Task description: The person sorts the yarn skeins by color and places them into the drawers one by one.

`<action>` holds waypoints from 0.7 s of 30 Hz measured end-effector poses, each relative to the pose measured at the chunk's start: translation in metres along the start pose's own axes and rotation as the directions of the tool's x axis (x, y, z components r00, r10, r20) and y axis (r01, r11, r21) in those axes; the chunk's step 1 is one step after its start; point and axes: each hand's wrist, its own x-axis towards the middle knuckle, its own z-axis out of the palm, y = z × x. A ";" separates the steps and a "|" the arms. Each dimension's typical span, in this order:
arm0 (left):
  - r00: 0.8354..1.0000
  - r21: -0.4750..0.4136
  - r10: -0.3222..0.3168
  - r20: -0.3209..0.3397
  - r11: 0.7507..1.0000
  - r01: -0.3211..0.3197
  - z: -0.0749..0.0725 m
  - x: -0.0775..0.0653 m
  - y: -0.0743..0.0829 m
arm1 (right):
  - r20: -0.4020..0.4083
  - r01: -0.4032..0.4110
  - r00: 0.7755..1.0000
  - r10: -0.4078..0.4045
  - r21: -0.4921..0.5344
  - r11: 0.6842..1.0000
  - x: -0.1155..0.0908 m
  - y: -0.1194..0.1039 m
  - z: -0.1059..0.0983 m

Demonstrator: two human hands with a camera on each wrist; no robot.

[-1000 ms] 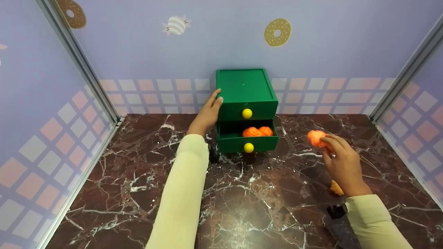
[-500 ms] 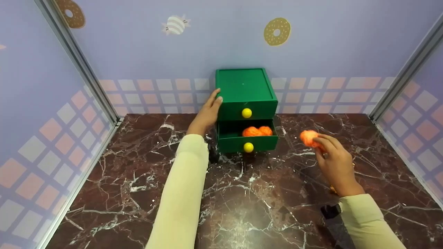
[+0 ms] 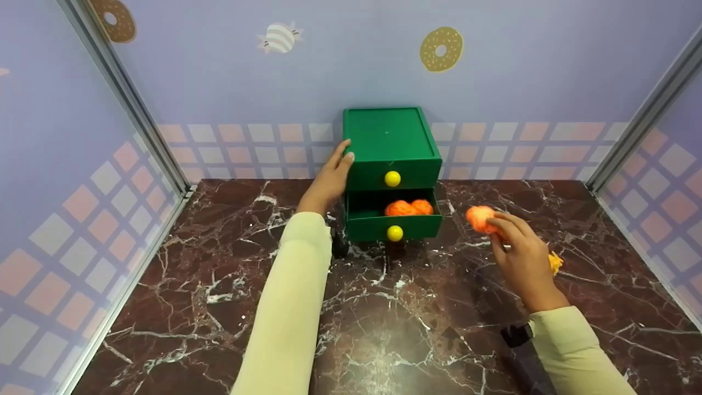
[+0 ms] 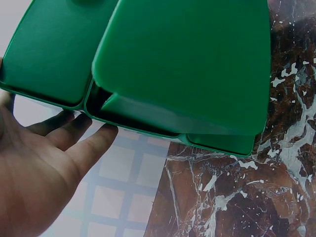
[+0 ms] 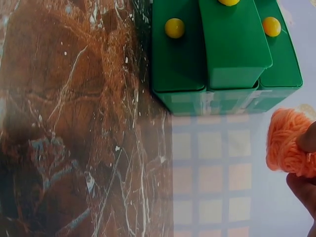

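Your right hand pinched an orange yarn ball to the right of, and apart from, the pulled-out middle drawer; your left hand, nearer that drawer, rested with fingers extended against the left side of the green cabinet.

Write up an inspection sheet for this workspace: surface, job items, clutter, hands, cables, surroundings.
Surface: dark red, white-veined tabletop.
Job items: green cabinet, its middle drawer pulled out with two orange yarn bundles inside; third yarn bundle outside the drawer.
Clutter: yellow-orange item, partly hidden by the right hand; identity unclear.
Hands: left hand rests against the cabinet's left side; right hand pinches the third yarn bundle.
Cables: nothing seen.
Surroundings: lilac wall with pastel squares and doughnut pictures.
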 end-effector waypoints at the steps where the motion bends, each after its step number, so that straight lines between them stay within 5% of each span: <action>1: 1.000 -0.002 -0.001 0.000 1.000 0.001 0.000 0.000 0.000 | -0.007 0.005 1.000 -0.005 0.009 1.000 0.000 -0.001 0.001; 21: 1.000 0.044 0.015 -0.008 0.999 -0.015 -0.001 0.004 -0.003 | -0.055 0.065 0.997 -0.061 0.077 0.995 0.010 -0.020 0.015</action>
